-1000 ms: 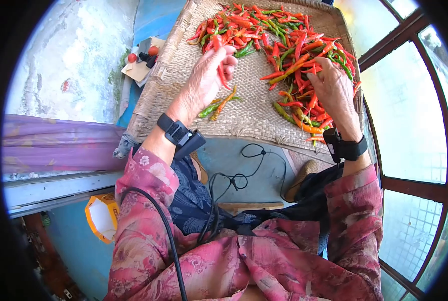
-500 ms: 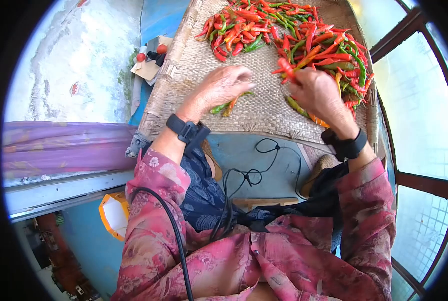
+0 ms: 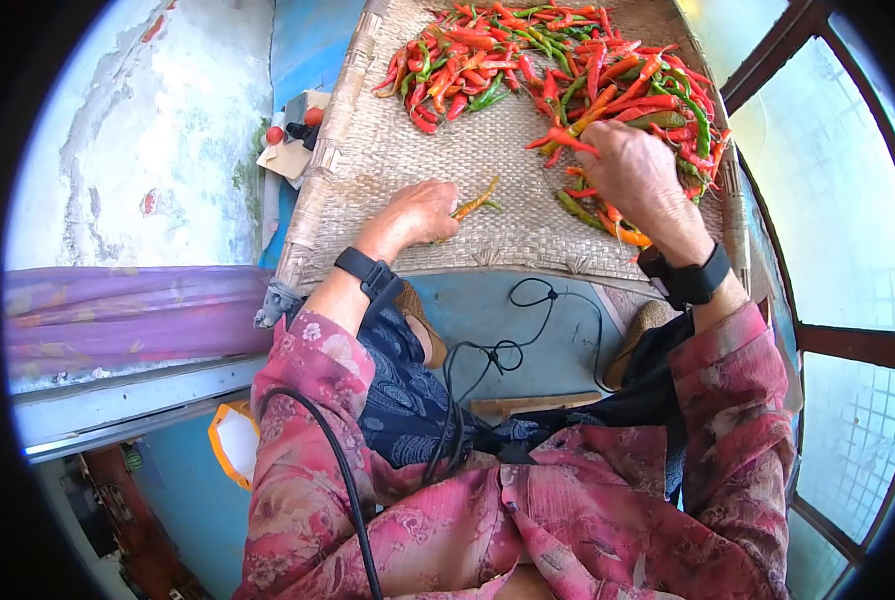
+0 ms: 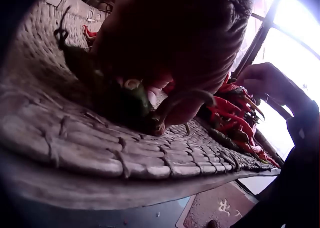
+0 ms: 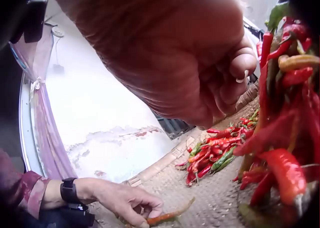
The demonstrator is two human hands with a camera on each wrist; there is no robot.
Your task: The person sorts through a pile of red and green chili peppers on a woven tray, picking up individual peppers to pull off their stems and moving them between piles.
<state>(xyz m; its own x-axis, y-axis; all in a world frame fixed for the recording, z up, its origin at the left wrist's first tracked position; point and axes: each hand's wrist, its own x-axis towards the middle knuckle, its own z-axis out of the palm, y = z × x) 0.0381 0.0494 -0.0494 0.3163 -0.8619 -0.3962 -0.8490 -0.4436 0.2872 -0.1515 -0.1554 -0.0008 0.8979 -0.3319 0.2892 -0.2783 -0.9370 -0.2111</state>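
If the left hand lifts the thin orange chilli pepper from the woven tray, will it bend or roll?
Probably light and fairly stiff: the slender, curved orange chilli pepper shows no sag where the left hand pinches it. Its curve and the rough woven tray likely stop rolling.

Purple cloth (image 3: 127, 315), coiled black cable (image 3: 495, 350), yellow box (image 3: 229, 440), brown window frame (image 3: 852, 345)

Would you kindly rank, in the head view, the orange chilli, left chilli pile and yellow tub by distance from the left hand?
1. Orange chilli, pinched by the left hand.
2. Left chilli pile, up the mat.
3. Yellow tub, lower left.
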